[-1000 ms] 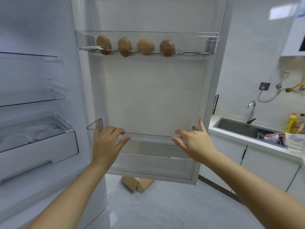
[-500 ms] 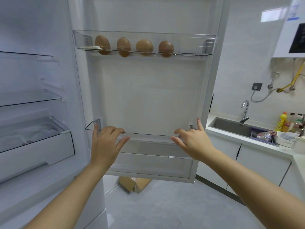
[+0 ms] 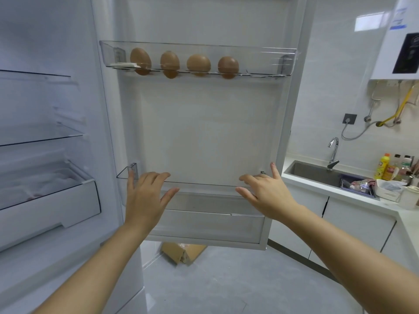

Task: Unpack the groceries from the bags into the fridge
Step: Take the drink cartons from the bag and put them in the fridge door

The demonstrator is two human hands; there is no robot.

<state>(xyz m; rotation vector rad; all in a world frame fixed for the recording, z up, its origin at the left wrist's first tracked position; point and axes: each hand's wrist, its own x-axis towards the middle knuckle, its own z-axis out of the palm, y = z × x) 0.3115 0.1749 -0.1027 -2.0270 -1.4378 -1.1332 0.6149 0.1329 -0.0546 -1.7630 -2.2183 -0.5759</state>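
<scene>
The fridge door (image 3: 204, 132) stood wide open across the middle of the frame. Four brown eggs (image 3: 198, 64) sat in a row in the clear top rack (image 3: 260, 57) near the upper centre. They were the only groceries I could see put away, so the job looked barely begun. No bags showed anywhere in view.

Both hands were on the clear door bin (image 3: 204, 184) at lower centre. The left hand (image 3: 145, 200) had its fingers hooked over the bin's front edge near the left end, with the thumb splayed out below. The right hand (image 3: 266, 196) held the right end the same way, its little finger sticking up. Neither held any food. I judged the person was seating or adjusting that bin, not loading it.

On the left of the frame were bare glass shelves (image 3: 40, 137) and a white drawer (image 3: 49, 207) whose contents I couldn't make out. A cardboard box (image 3: 181, 252) lay on the floor under the door, where feet might catch it. At the right edge were a sink (image 3: 313, 175), a tap (image 3: 333, 152) and some bottles (image 3: 384, 166).
</scene>
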